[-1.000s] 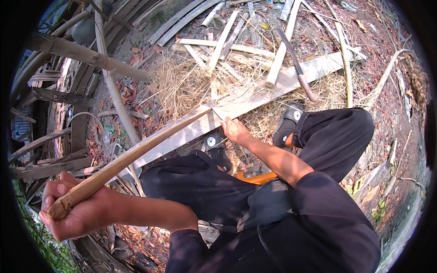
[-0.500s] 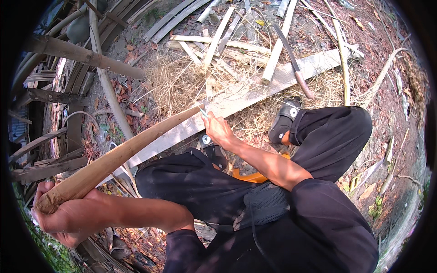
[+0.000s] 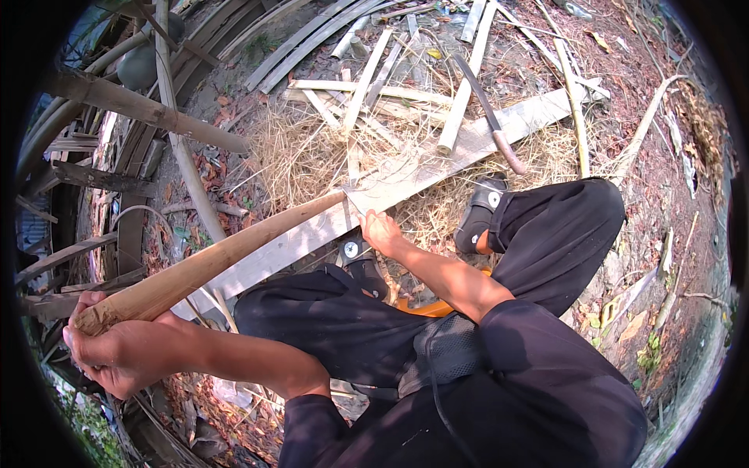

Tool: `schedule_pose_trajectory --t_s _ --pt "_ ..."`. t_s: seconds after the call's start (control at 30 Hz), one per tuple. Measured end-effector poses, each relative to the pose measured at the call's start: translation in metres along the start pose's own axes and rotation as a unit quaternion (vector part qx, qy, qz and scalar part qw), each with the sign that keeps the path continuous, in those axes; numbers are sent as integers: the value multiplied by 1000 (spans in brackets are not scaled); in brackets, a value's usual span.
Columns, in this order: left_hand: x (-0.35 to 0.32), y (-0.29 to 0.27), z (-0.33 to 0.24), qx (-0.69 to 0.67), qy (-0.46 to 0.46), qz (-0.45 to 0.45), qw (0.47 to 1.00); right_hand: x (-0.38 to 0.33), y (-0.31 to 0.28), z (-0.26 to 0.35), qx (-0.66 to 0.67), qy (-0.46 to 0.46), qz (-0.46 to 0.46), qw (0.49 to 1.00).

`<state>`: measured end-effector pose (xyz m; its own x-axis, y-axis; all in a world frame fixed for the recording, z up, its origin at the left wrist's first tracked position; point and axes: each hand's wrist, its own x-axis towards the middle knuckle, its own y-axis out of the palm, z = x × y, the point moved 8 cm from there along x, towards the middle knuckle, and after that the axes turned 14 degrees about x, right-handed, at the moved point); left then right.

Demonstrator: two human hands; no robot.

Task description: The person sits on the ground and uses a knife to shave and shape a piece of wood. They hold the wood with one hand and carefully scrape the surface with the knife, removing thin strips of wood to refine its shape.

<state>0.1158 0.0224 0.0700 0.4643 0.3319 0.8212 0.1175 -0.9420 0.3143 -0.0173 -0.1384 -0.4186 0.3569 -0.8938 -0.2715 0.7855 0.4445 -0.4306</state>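
Here, hands (image 3: 117,355) on bamboo strip (image 3: 211,265).

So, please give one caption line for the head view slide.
Left hand grips a bamboo pole; right hand holds a blade against its far end.

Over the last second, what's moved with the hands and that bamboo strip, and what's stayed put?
The right hand slid back along the wooden plank toward the body, its small blade meeting the bamboo strip's far tip. The left hand dropped lower and nearer, still gripping the strip's near end. Unchanged: the plank, the long knife lying across it, the straw pile, and the crouched legs.
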Motion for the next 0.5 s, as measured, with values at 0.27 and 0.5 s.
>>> schedule_pose_trajectory --t_s 0.27,0.5 --pt "-1 1 2 31 -4 3 1000 7 -2 1 -28 -29 10 999" --pt "2 -2 12 -10 -12 -10 1000 12 18 14 -10 -88 34 995"
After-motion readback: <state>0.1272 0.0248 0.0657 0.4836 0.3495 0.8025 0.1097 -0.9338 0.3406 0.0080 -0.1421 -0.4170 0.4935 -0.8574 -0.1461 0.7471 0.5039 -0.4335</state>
